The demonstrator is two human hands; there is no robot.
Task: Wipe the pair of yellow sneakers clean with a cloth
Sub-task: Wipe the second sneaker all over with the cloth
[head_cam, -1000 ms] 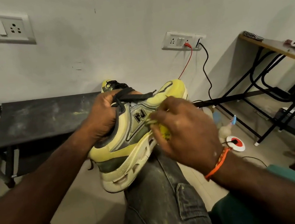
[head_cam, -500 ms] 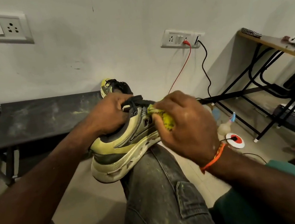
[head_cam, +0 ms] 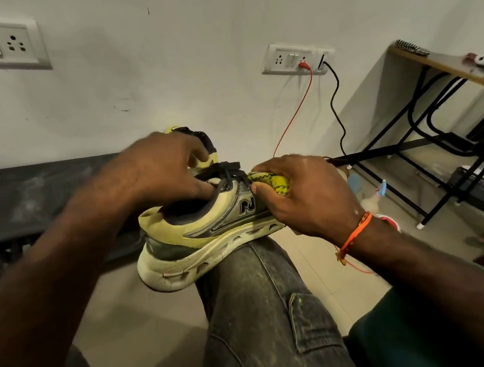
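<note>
A yellow and grey sneaker (head_cam: 198,236) with black laces lies on its sole across my knee, heel toward me at the left. My left hand (head_cam: 158,170) grips its collar and tongue from above, fingers tucked into the opening. My right hand (head_cam: 301,196) holds a bunched yellow cloth (head_cam: 270,181) with dark markings and presses it on the shoe's upper near the laces. The toe is hidden behind my right hand. The second yellow sneaker (head_cam: 198,146) stands behind, on the black stand, mostly hidden by my left hand.
A dusty black stand (head_cam: 34,197) sits at the left against the wall. Red and black cables (head_cam: 336,114) hang from a wall socket. A wooden desk with a black frame (head_cam: 445,136) stands at the right. Small items (head_cam: 385,219) lie on the floor beyond my right wrist.
The sneaker has tipped from tilted to level on my knee. My right hand with the cloth moved up from the shoe's side to the lace area. My left hand shifted its grip to the collar.
</note>
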